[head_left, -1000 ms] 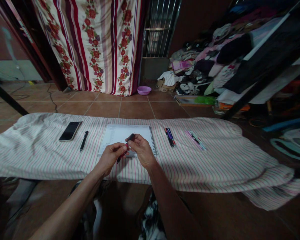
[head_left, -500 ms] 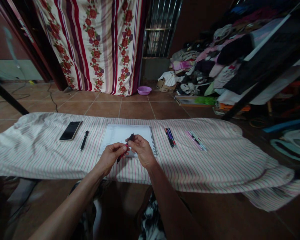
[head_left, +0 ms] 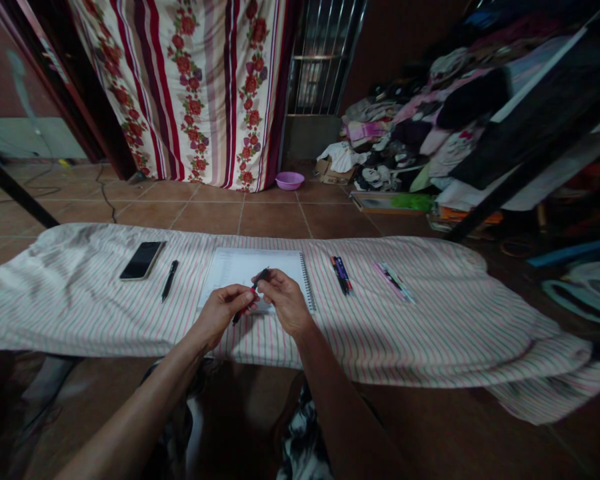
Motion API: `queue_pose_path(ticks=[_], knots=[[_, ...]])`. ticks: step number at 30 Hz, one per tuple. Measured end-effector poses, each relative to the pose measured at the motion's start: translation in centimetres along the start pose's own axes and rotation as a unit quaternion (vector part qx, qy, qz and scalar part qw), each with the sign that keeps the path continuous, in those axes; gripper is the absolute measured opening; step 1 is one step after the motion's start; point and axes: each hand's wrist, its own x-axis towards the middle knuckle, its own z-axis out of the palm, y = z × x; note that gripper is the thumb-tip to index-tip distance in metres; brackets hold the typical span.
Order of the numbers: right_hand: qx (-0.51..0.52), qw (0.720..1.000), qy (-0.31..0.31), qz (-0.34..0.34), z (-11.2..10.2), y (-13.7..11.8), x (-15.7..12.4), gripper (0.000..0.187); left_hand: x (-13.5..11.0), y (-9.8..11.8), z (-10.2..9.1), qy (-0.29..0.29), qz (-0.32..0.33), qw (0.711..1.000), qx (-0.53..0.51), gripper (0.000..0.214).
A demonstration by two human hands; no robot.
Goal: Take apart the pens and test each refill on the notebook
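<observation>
Both of my hands hold one red and black pen [head_left: 250, 298] just above the near edge of a white spiral notebook [head_left: 240, 268]. My left hand [head_left: 223, 317] pinches the pen's lower red end. My right hand [head_left: 285, 303] pinches its upper dark end. The notebook lies open on a striped cloth [head_left: 430, 327] that covers a low table. A black pen [head_left: 169, 279] and a dark phone [head_left: 141, 260] lie to the left of the notebook. Two pens [head_left: 341, 274] lie to its right, with more pale pens [head_left: 394, 281] farther right.
Beyond the table is a brown tiled floor with a small purple bowl [head_left: 289, 180], a floral curtain [head_left: 205, 87] and a metal grille. A heap of clothes [head_left: 420, 133] and a dark slanted frame fill the right side. My knees are under the table's near edge.
</observation>
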Motion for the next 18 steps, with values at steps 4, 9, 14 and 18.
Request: queue_pose_path(ticks=[4,9,14,18], knots=[[0.03,0.999,-0.03,0.029,0.07,-0.51,-0.17,0.033,0.09,-0.25,-0.17,-0.007,0.003,1.0,-0.012,0.026],[0.0,0.999,-0.027,0.018,0.16,-0.87,-0.27,0.029,0.07,-0.28,-0.31,-0.011,-0.003,1.0,-0.01,0.027],[-0.012,1.0,0.017,0.006,0.27,-0.19,-0.04,0.014,0.08,-0.27,-0.09,-0.003,-0.011,1.0,0.001,0.029],[0.007,0.999,0.016,0.027,0.33,-0.28,-0.07,0.026,0.13,-0.3,0.01,-0.005,0.001,1.0,-0.002,0.028]])
